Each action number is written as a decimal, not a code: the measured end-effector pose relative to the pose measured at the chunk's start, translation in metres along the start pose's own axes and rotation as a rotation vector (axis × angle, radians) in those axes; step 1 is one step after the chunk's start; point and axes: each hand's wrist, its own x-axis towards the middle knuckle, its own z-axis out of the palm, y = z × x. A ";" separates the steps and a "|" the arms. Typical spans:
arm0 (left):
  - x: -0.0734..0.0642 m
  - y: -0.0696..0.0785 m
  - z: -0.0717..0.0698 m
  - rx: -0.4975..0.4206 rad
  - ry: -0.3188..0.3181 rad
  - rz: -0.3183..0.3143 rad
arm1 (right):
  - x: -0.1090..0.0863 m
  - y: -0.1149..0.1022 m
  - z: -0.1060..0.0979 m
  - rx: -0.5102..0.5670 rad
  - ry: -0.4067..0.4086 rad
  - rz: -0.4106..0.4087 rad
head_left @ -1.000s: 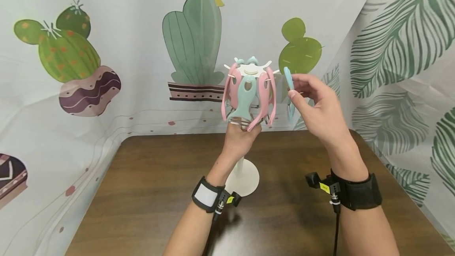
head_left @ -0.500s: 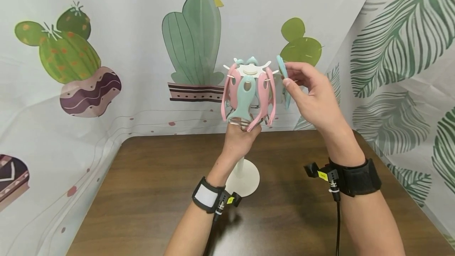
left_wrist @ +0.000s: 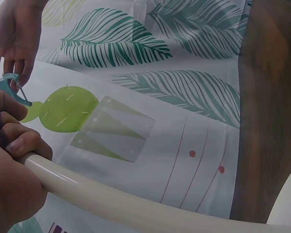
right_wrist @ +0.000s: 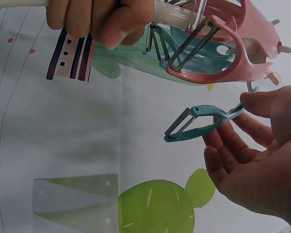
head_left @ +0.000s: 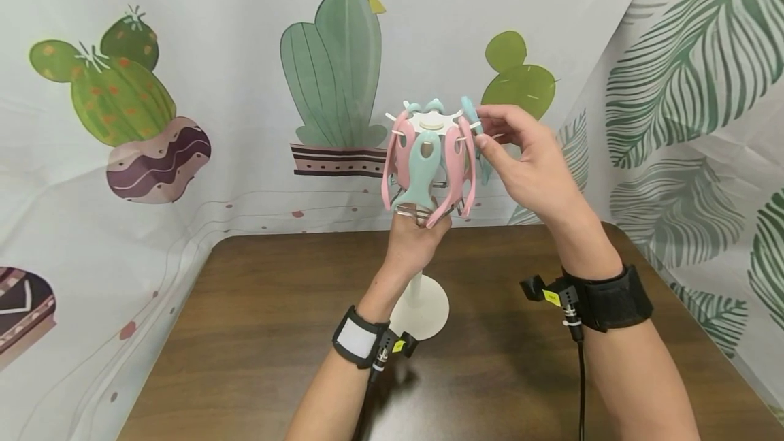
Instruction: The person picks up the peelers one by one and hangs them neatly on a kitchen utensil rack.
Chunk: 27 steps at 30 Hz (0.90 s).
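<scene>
A white stand [head_left: 431, 315] has a tall pole and a ring of hooks [head_left: 431, 120] on top. Pink peelers [head_left: 454, 162] and teal peelers [head_left: 421, 172] hang from those hooks, blades downward. My left hand [head_left: 414, 243] grips the pole [left_wrist: 92, 183] just beneath them. At the right side of the ring, my right hand [head_left: 528, 160] pinches a light blue peeler [right_wrist: 199, 132] by its handle end between thumb and fingers. Its handle is close beside a right-hand hook; whether the hook passes through its hole cannot be told. The blade hangs down in the head view.
The stand's round base rests on a brown wooden table [head_left: 257, 332]. Behind it hangs a white cloth [head_left: 245, 87] printed with cacti and leaves. A black strap with a camera and cable [head_left: 582, 366] is on the right wrist; the left has one too.
My right hand has moved left with the light blue peeler, first rising a little, and is now right beside the hooks. My left hand keeps its grip on the pole.
</scene>
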 end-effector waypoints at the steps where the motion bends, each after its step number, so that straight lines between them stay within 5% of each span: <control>1: 0.000 0.000 0.000 0.001 0.000 -0.005 | 0.000 0.000 0.000 0.001 -0.007 0.002; 27: 0.001 0.000 -0.001 0.018 -0.014 0.008 | 0.000 0.003 0.006 0.098 -0.115 0.019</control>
